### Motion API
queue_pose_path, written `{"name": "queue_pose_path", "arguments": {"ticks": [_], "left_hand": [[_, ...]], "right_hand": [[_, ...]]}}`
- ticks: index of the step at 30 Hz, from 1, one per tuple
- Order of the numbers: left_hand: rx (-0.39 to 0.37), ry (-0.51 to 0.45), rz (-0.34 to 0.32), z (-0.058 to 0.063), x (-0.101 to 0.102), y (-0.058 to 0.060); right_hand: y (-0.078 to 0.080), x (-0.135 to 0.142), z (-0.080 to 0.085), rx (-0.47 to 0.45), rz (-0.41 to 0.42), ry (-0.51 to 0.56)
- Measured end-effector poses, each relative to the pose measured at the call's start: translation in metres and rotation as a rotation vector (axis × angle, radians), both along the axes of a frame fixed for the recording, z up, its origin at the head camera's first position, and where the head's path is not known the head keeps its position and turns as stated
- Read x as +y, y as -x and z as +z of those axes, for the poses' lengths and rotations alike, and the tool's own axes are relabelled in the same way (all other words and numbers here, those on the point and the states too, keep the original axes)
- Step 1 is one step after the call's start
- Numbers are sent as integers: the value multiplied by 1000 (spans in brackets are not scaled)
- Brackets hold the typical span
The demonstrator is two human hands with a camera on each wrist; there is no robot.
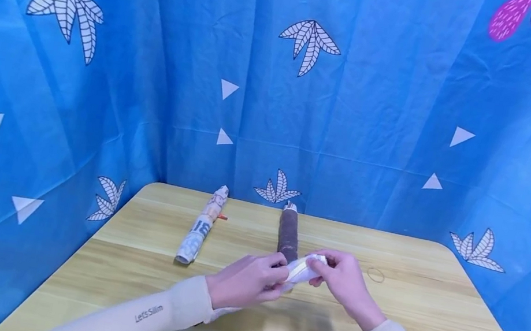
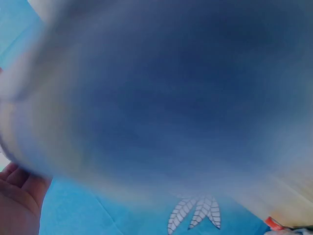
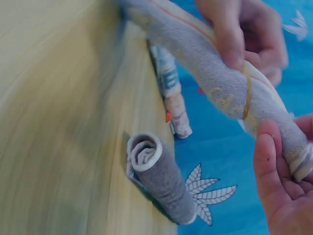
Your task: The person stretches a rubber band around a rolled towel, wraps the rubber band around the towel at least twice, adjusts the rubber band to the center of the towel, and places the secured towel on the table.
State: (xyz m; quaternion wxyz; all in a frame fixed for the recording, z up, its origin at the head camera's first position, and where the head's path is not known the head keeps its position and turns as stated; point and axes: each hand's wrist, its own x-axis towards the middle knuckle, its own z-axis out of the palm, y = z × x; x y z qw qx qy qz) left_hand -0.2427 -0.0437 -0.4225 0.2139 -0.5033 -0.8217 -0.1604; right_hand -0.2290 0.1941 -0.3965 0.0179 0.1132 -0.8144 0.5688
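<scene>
Fig.: rolled towel (image 3: 190, 51), held above table (image 1: 408, 318) betw. both hands. R hand (image 1: 343, 284), fingers curled, grips its end; L hand (image 1: 248, 281) pinches at yellow elastic band (image 3: 248, 93) encircling it. Likely risks: (a) band slips off or snaps if overstretched; (b) towel unrolls if R grip slackens; (c) grey roll (image 1: 288, 234), just beyond, gets knocked if hands drift fwd.
</scene>
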Motion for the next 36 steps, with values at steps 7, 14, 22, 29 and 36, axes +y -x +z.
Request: {"name": "queue_pose_path", "arguments": {"ticks": [7, 14, 22, 29, 36], "left_hand": [[-229, -37, 98, 8, -6, -2], [-625, -119, 145, 13, -12, 3], [-764, -140, 54, 15, -13, 9], [-560, -127, 47, 11, -8, 7], [-60, -57, 33, 4, -2, 0]], "right_hand": [[0, 3, 9, -45, 47, 8], [-1, 12, 5, 165, 200, -98], [-3, 10, 0, 245, 239, -142], [-5, 1, 3, 158, 89, -88], [-6, -3, 2, 147, 4, -51]]}}
